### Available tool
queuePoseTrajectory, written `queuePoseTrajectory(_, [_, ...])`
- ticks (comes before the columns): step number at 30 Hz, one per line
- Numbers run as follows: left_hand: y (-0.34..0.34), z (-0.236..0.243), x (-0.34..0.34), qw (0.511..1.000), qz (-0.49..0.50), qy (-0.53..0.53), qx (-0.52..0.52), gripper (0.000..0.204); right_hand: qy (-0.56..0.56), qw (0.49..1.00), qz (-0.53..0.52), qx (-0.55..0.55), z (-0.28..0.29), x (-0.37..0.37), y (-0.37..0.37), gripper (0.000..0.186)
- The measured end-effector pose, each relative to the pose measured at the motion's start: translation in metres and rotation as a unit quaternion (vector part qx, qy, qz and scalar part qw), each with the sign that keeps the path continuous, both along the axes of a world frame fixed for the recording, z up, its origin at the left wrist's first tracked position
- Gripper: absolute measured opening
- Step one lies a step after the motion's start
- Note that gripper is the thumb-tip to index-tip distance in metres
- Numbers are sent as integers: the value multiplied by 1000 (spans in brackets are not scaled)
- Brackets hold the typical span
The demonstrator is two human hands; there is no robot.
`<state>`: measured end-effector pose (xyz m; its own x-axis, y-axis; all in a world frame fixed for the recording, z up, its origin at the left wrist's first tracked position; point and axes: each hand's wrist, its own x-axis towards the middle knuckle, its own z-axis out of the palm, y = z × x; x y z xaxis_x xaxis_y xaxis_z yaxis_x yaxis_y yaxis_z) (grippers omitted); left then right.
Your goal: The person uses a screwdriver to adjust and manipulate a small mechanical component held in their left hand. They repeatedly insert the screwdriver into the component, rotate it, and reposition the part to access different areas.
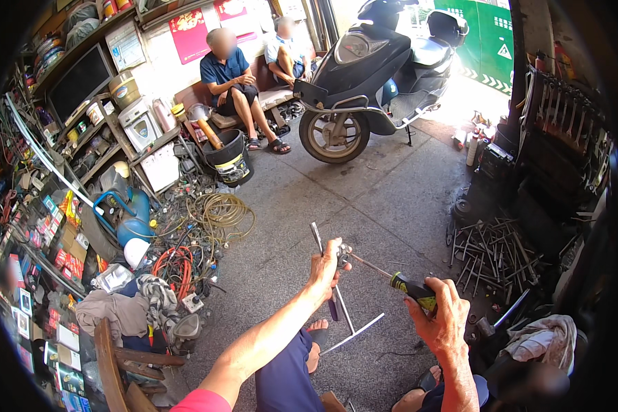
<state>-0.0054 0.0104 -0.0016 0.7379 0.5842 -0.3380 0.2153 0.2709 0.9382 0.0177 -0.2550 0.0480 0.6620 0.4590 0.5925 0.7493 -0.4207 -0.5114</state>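
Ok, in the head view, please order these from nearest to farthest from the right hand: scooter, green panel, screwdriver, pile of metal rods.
1. Screwdriver, held in the right hand.
2. Pile of metal rods, ahead to its right.
3. Scooter, farther ahead, leftward.
4. Green panel, beyond the scooter.

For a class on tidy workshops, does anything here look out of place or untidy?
Yes. Metal rods lie in a jumbled heap on the floor at the right, messy near neatly hung wrenches. A yellowish hose sprawls in loose loops at the left.
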Motion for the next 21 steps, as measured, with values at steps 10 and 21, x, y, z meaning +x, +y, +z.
queuePoseTrajectory(10, [-1,2,-3,1000,-13,-9,5,54,20,1000,5,20,4,0,-1,44])
queuePoseTrajectory(21, [-2,6,-1,1000,-10,1,20,53,-14,999,-1,36,5,2,-2,42])
